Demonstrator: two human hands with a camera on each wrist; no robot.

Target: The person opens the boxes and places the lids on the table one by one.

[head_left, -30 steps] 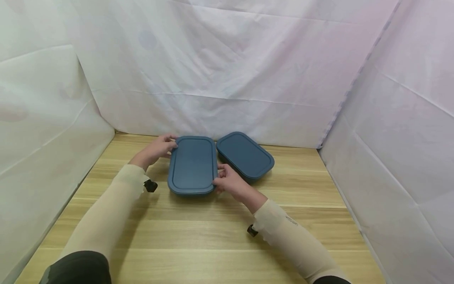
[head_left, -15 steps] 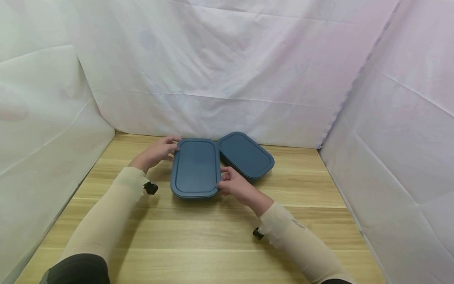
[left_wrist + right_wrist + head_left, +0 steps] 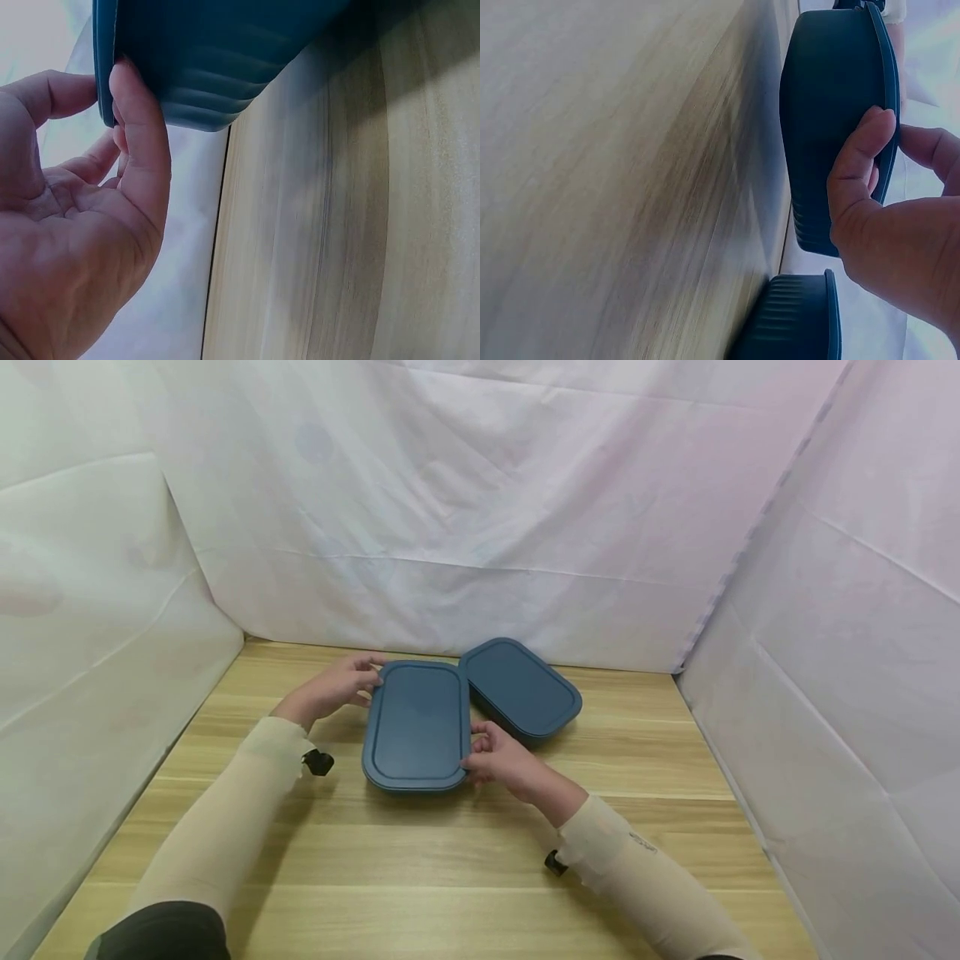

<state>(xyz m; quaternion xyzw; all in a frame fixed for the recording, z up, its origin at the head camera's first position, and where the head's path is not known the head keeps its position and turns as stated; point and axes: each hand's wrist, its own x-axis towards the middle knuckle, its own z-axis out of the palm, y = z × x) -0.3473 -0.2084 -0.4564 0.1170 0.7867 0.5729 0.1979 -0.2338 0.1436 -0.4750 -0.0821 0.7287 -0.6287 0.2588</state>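
Note:
A dark blue rectangular lidded food container (image 3: 418, 727) is between my two hands, left of the middle of the wooden table. My left hand (image 3: 330, 690) pinches its lid rim at the far left side, thumb over and fingers under, as the left wrist view shows. With my right hand (image 3: 892, 195) I pinch the rim on the opposite side, nearer to me. In the right wrist view the container seems raised a little, its shadow falling on the tabletop. A second matching container (image 3: 521, 689) sits at an angle beside it on the right, its lid on.
White cloth walls (image 3: 450, 510) stand behind the table and along both sides. The wooden tabletop (image 3: 420, 877) extends in front of the containers and to their right. A small black piece (image 3: 318, 762) is at my left sleeve's cuff.
Both hands have brought the held container a little toward me and to the right. The second container has stayed in place.

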